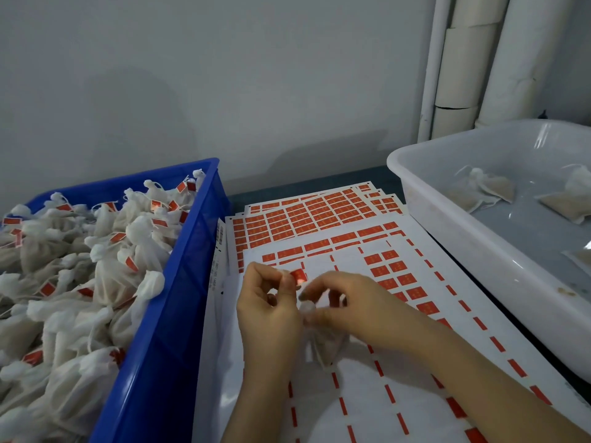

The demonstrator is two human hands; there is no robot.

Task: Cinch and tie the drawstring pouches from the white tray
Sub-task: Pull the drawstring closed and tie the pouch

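A small white mesh drawstring pouch [323, 346] lies on the sticker sheets in front of me. My right hand [345, 305] pinches its gathered neck between thumb and fingers. My left hand [268, 305] pinches a red sticker label [297, 276] just above the neck, close to the right fingertips. The white tray [479, 244] stands at the right, holding a few loose filled pouches [483, 188]. Whether the pouch's string is tied is hidden by my fingers.
A blue crate [166, 314] at the left is heaped with several tied pouches bearing red labels [80, 266]. Sheets of red stickers [319, 215] cover the table between crate and tray. A grey wall and white pipes [473, 65] stand behind.
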